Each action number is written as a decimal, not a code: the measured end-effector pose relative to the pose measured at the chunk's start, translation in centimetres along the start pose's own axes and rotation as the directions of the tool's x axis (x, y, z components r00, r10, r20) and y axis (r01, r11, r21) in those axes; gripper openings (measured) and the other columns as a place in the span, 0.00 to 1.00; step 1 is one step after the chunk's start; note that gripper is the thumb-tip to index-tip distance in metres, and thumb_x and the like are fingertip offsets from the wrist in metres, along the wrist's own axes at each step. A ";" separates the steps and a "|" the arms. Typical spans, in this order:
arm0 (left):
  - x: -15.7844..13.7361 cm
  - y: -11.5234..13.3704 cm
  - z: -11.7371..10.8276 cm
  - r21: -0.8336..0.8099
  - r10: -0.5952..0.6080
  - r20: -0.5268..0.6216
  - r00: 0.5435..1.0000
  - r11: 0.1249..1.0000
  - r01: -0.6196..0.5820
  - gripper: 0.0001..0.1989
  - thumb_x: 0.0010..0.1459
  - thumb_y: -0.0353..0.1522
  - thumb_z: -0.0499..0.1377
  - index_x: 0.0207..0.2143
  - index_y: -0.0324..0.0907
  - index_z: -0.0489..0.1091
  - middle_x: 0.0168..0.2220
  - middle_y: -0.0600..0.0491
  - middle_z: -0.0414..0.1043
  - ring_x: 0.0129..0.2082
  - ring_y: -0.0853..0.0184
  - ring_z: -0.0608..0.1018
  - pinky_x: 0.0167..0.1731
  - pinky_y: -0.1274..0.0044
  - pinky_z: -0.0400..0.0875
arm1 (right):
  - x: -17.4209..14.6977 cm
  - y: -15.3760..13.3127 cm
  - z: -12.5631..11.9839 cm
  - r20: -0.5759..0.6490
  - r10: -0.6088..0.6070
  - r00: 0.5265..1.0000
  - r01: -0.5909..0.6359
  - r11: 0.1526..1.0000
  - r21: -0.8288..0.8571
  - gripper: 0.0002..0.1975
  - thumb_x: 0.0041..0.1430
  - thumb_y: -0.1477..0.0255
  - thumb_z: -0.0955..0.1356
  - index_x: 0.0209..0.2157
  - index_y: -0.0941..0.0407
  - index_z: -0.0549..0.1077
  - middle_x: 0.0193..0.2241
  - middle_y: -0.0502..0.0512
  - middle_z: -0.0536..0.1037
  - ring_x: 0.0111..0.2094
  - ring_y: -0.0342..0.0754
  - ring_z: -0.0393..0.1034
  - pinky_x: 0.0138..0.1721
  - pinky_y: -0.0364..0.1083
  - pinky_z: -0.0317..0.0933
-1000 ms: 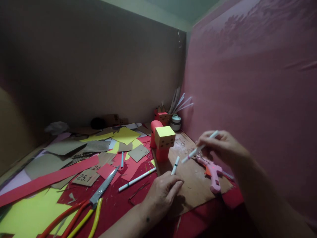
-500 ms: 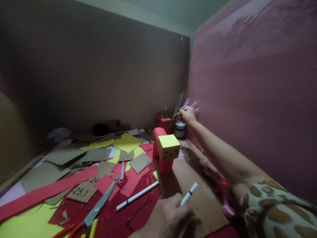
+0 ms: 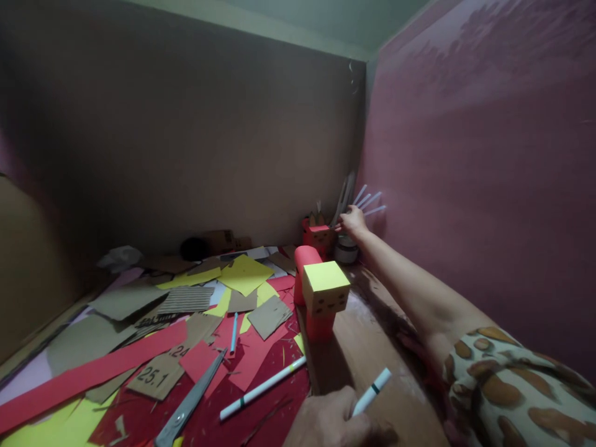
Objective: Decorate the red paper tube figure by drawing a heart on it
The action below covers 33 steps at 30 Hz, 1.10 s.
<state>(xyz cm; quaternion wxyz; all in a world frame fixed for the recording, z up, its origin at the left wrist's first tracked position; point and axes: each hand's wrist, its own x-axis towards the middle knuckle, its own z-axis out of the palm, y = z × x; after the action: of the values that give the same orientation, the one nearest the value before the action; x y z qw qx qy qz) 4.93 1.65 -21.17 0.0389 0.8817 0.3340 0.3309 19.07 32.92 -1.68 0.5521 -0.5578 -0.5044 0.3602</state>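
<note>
My left hand [image 3: 330, 419], low in the view, is closed round a white marker [image 3: 371, 392] with a dark green band. Far back in the corner, my right hand [image 3: 352, 222] is reached out with its fingers drawn together. Something thin may be at its fingertips, too small to make out. Several pale sticks [image 3: 370, 200] fan out behind it, and a round jar [image 3: 346, 249] stands just below. Between my hands is a small box-headed paper figure [image 3: 326, 292] with a yellow top and red body. Another white marker [image 3: 263, 388] lies left of my left hand.
A red figure [image 3: 308, 257] stands behind the box-headed one, and a red box [image 3: 319, 234] with a face farther back. Scissors [image 3: 190, 397], cardboard pieces [image 3: 153, 375], yellow paper [image 3: 246, 275] and a red strip [image 3: 93, 375] cover the left side. A pink wall [image 3: 465, 205] rises at right.
The view has shifted slightly, with the table lower and farther right. My right hand has lowered a little toward the jar and red box. My left hand keeps the marker.
</note>
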 end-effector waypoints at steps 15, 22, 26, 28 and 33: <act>1.7 1.5 -4.9 -0.310 -0.145 0.170 0.975 0.931 0.193 0.15 0.70 0.33 0.51 0.44 0.43 0.78 0.37 0.47 0.77 0.33 0.64 0.81 0.32 0.79 0.70 | -22.6 -3.4 -11.7 0.111 -0.305 0.946 0.302 0.952 0.044 0.05 0.60 0.71 0.72 0.35 0.59 0.80 0.23 0.51 0.79 0.21 0.42 0.70 0.24 0.42 0.64; 1.8 1.5 -4.9 -0.256 -0.126 0.172 0.977 0.952 0.168 0.15 0.68 0.31 0.52 0.44 0.42 0.79 0.36 0.46 0.77 0.32 0.62 0.81 0.32 0.78 0.72 | -32.8 8.2 -18.8 0.254 -0.407 0.877 0.468 0.609 -0.641 0.17 0.62 0.65 0.68 0.51 0.49 0.80 0.46 0.63 0.85 0.41 0.61 0.81 0.41 0.58 0.76; 1.9 1.7 -5.1 -0.223 -0.105 0.168 0.980 0.965 0.142 0.16 0.69 0.31 0.51 0.44 0.43 0.80 0.35 0.47 0.77 0.31 0.63 0.82 0.30 0.79 0.71 | -33.4 12.7 -18.8 0.261 -0.407 0.876 0.460 0.535 -0.709 0.20 0.62 0.70 0.65 0.54 0.52 0.78 0.51 0.65 0.83 0.47 0.63 0.80 0.46 0.61 0.77; 1.9 1.8 -5.3 -0.219 -0.106 0.160 0.981 0.966 0.140 0.16 0.70 0.31 0.50 0.43 0.43 0.80 0.34 0.47 0.77 0.30 0.64 0.81 0.30 0.79 0.71 | -33.1 13.6 -18.1 0.259 -0.439 0.860 0.473 0.498 -0.727 0.20 0.63 0.73 0.64 0.53 0.53 0.79 0.53 0.66 0.83 0.47 0.64 0.80 0.48 0.63 0.77; 1.8 1.6 -5.4 -0.206 -0.059 0.138 0.989 0.975 0.086 0.17 0.69 0.29 0.50 0.45 0.43 0.79 0.34 0.47 0.76 0.28 0.66 0.80 0.28 0.81 0.70 | -31.7 13.7 -16.9 0.219 -0.493 0.842 0.480 0.502 -0.720 0.18 0.63 0.73 0.66 0.53 0.53 0.78 0.51 0.63 0.84 0.49 0.62 0.80 0.50 0.63 0.76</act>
<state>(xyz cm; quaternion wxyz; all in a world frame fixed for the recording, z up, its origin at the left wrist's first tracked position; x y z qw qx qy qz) 3.54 0.69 -15.49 0.1663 0.8796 0.3256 0.3045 30.23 -0.16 -17.81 0.3529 -0.5723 -0.7382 -0.0553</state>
